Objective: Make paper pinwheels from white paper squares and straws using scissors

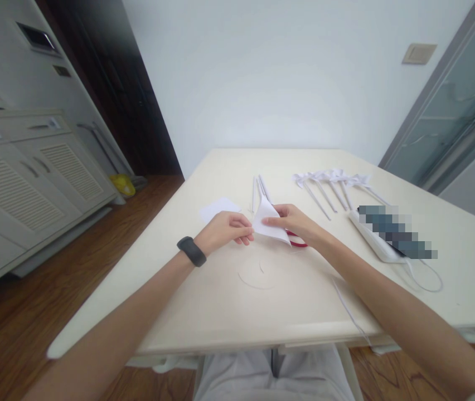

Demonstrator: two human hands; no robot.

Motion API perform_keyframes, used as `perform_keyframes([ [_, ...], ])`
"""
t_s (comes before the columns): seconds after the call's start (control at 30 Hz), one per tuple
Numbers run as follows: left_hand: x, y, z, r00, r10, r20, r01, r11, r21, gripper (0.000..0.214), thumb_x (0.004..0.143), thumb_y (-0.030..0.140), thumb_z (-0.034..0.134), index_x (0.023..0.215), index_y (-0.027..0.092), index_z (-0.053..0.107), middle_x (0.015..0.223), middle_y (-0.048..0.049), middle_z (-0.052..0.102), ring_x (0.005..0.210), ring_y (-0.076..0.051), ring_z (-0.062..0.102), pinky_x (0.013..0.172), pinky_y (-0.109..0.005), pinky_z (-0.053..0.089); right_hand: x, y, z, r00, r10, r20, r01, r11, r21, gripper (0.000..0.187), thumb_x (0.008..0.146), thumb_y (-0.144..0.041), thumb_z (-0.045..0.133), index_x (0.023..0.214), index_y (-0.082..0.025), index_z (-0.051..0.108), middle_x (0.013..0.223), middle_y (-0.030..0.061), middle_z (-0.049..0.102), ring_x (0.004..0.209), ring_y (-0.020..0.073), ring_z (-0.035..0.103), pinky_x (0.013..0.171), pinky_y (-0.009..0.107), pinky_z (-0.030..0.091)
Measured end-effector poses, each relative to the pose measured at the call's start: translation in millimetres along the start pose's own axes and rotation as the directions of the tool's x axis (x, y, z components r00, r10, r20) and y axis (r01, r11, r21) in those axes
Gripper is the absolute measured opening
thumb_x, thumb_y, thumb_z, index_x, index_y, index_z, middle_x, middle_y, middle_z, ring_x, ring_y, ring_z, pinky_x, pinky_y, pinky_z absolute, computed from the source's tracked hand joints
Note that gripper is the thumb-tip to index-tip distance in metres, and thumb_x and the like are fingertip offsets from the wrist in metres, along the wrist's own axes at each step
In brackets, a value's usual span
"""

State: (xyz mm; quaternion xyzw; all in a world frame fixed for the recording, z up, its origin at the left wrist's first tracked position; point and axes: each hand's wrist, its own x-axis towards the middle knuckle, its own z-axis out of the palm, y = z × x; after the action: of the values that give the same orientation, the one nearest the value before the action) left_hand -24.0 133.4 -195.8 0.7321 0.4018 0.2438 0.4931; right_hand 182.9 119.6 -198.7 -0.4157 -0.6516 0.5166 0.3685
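Right hand (294, 219) pinching curved white paper sheet (270, 225), mid-table, clear of all edges of the cream rectangular table (179, 312). Thumb in front, fingers behind, presumably to keep the curve steady. Left hand (227, 227): fingers loosely curled at the sheet's left corner; can't tell if gripping. Red looped handles (298, 240) partly under the sheet. White paper-topped sticks (331, 178) lined up toward far right corner, heads to far edge, probably so they don't get crushed.
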Motion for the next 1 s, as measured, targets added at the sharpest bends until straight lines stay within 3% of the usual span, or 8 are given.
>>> perform_keyframes([
  [0.47,1.4,-2.1,-0.4,1.0,0.013,-0.002,-0.013,1.0,0.027,0.022,0.073,0.035,0.06,0.076,0.014,0.058,0.074,-0.0083,0.069,0.065,-0.017,0.065,0.058,-0.026,0.05,-0.5,-1.1,1.2,1.0,-0.009,-0.012,0.009,1.0,0.012,0.015,0.068,-0.029,0.062,0.073,-0.016,0.059,0.073,0.0016,0.061,0.071,0.0162,0.058,0.06,0.024,0.042],
  [0.77,0.8,-0.4,-0.7,1.0,0.011,-0.014,-0.01,0.999,0.044,0.023,0.072,0.036,0.061,0.075,0.014,0.059,0.073,-0.0086,0.07,0.064,-0.017,0.065,0.057,-0.026,0.05,0.0,1.3,0.1,1.0,0.025,0.011,-0.026,0.999,0.02,0.024,0.068,-0.035,0.064,0.081,-0.015,0.063,0.074,0.0029,0.063,0.06,0.0127,0.054,0.052,0.022,0.038],
  [1.0,1.6,-3.2,-2.4,1.0,0.01,-0.013,-0.01,0.999,0.045,0.021,0.073,0.034,0.06,0.075,0.014,0.058,0.073,-0.0084,0.069,0.064,-0.016,0.065,0.058,-0.026,0.05,0.2,-0.8,-3.1,1.0,0.015,-0.018,-0.014,0.999,0.042,0.023,0.069,-0.037,0.064,0.077,-0.016,0.06,0.076,0.003,0.061,0.067,0.0141,0.056,0.058,0.024,0.041],
])
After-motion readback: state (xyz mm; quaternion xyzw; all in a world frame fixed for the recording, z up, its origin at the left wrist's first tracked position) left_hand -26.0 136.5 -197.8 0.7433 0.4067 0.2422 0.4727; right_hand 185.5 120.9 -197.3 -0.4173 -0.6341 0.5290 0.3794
